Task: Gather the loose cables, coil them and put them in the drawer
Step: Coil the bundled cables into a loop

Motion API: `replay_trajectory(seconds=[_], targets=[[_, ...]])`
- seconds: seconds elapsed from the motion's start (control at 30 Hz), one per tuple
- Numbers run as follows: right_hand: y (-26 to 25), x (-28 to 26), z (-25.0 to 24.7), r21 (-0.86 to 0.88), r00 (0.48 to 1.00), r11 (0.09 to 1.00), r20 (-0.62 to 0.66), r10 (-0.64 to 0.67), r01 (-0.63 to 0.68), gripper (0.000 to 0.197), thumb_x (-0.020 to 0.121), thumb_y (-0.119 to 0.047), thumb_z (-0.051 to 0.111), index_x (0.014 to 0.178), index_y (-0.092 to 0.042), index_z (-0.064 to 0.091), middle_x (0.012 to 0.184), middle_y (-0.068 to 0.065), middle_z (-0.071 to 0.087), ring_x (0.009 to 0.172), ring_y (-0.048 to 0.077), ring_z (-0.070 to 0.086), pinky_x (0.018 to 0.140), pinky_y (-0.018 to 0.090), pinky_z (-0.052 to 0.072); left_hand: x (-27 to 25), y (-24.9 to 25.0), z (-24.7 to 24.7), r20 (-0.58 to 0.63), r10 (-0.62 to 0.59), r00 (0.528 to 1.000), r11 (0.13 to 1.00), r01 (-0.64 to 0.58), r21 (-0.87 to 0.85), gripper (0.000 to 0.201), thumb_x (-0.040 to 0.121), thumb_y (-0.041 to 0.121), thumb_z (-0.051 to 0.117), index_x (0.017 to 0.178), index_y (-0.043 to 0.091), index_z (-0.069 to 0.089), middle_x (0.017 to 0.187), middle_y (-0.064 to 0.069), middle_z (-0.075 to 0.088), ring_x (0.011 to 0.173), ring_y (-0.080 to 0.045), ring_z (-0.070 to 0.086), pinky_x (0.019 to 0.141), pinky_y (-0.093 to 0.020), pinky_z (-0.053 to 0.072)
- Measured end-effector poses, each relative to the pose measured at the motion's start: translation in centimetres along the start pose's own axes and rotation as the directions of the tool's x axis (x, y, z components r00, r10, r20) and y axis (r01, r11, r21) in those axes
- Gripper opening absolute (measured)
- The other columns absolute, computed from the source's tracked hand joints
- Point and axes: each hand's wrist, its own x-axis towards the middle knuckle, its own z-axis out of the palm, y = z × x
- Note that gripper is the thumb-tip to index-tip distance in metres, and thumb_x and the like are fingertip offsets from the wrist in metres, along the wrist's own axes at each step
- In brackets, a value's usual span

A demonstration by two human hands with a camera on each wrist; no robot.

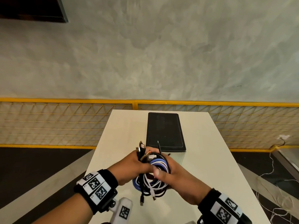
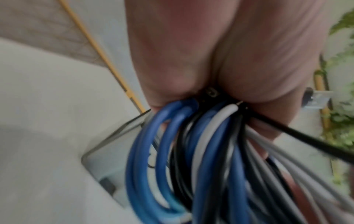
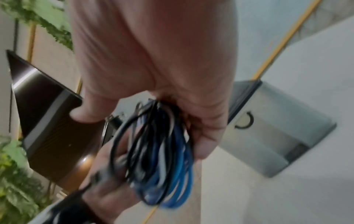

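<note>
Readable text: none in any view.
Wristbands [image 1: 97, 188]: black-and-white square code patterns only, no letters or digits; they sit on the near side of the worktop [image 1: 210, 159], one band on each wrist.
White tab [image 1: 124, 211]: one more square code pattern, no words; just below the left wristband.
Dark tray [image 1: 165, 131]: plain black surface with no brand or label I can make out; on the far half of the worktop.
Cable plugs [image 1: 142, 147]: too small to show any marking; held above the worktop, near the tray's near edge.
Wrist views: blurred, no lettering legible.
</note>
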Motion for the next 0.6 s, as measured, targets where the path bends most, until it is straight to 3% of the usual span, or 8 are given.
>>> replay_trajectory(seconds=[0.1, 0.2, 0.27, 0.33, 0.4, 0.47, 0.53, 0.6], targets=[[0.6, 0.4, 0.3, -0.016, 0.983, 0.995, -0.156, -0.099, 0.098, 0.040, 0.092, -0.020, 0.067, 0.130, -0.025, 0.058, 0.123, 0.005, 0.068, 0.116, 0.024, 0.064, 0.099, 0.040, 0.052, 0.1, -0.6, 1.2, -0.043, -0.019, 0.999, 0.978, 0.010, -0.207, 0.043, 0.079, -0.006, 0.067, 0.115, 0.018, 0.068, 0.109, -0.012, 0.074, 0.102, -0.024, 0.070, 0.092, -0.037, 0.056], [0.9, 0.4, -0.3, -0.155, 0.976, 0.984, -0.185, -0.116, 0.088, 0.039, 0.087, -0.025, 0.072, 0.124, -0.034, 0.061, 0.112, -0.003, 0.073, 0.105, 0.016, 0.069, 0.086, 0.029, 0.056, 0.4, -1.7, 1.5, -0.040, -0.106, 0.994, 0.929, 0.085, -0.361, 0.051, 0.079, -0.002, 0.067, 0.129, 0.006, 0.057, 0.120, -0.031, 0.065, 0.103, -0.036, 0.066, 0.096, -0.051, 0.052], [1.1, 0.2, -0.7, -0.237, 0.981, 0.970, -0.171, -0.091, 0.049, 0.042, 0.088, -0.025, 0.071, 0.125, -0.041, 0.058, 0.112, -0.008, 0.073, 0.105, 0.012, 0.069, 0.088, 0.028, 0.056, 0.3, -2.2, 1.6, -0.031, -0.144, 0.989, 0.886, 0.114, -0.449, 0.054, 0.080, 0.001, 0.068, 0.132, 0.006, 0.054, 0.122, -0.032, 0.063, 0.103, -0.037, 0.065, 0.094, -0.050, 0.053], [1.3, 0.2, -0.9, -0.336, 0.991, 0.942, -0.134, -0.029, -0.018, 0.056, 0.088, -0.024, 0.070, 0.135, -0.047, 0.048, 0.115, -0.011, 0.071, 0.105, 0.007, 0.068, 0.092, 0.029, 0.055, 0.2, -2.8, 1.6, 0.027, -0.148, 0.989, 0.841, 0.140, -0.522, 0.055, 0.081, 0.005, 0.069, 0.133, 0.009, 0.054, 0.122, -0.028, 0.064, 0.107, -0.037, 0.064, 0.094, -0.049, 0.052], [1.5, 0.3, -1.0, -0.434, 0.992, 0.895, -0.111, 0.065, -0.107, 0.078, 0.086, -0.028, 0.068, 0.148, -0.050, 0.025, 0.119, -0.013, 0.068, 0.105, 0.002, 0.066, 0.094, 0.026, 0.054, 0.1, -3.1, 1.7, 0.088, -0.131, 0.987, 0.841, 0.158, -0.518, 0.057, 0.081, 0.004, 0.071, 0.135, 0.012, 0.054, 0.126, -0.028, 0.062, 0.111, -0.039, 0.062, 0.098, -0.052, 0.049], [1.6, 0.2, -1.2, -0.458, 0.983, 0.870, -0.093, 0.157, -0.182, 0.090, 0.088, -0.031, 0.064, 0.151, -0.051, 0.003, 0.120, -0.016, 0.066, 0.103, -0.002, 0.065, 0.092, 0.019, 0.052, 0.3, -3.3, 1.7, 0.078, -0.118, 0.990, 0.874, 0.141, -0.465, 0.063, 0.080, 0.000, 0.070, 0.137, 0.018, 0.052, 0.128, -0.028, 0.062, 0.113, -0.041, 0.062, 0.101, -0.054, 0.047], [1.7, 0.2, -1.4, -0.341, 0.981, 0.921, -0.034, 0.189, -0.189, 0.096, 0.089, -0.027, 0.063, 0.150, -0.050, -0.007, 0.128, -0.020, 0.061, 0.111, -0.003, 0.062, 0.097, 0.019, 0.049, 0.6, -3.0, 1.7, 0.017, -0.101, 0.995, 0.907, 0.099, -0.409, 0.062, 0.080, -0.002, 0.066, 0.135, 0.024, 0.055, 0.124, -0.024, 0.067, 0.112, -0.038, 0.065, 0.098, -0.050, 0.051], [1.8, 0.1, -1.9, -0.145, 0.984, 0.975, 0.036, 0.175, -0.168, 0.102, 0.087, -0.019, 0.065, 0.151, -0.047, -0.009, 0.137, -0.023, 0.054, 0.124, 0.001, 0.056, 0.107, 0.029, 0.044, 1.0, -2.8, 1.7, -0.038, -0.075, 0.996, 0.921, 0.054, -0.386, 0.056, 0.080, -0.002, 0.064, 0.131, 0.022, 0.059, 0.120, -0.022, 0.069, 0.109, -0.036, 0.067, 0.095, -0.045, 0.053]])
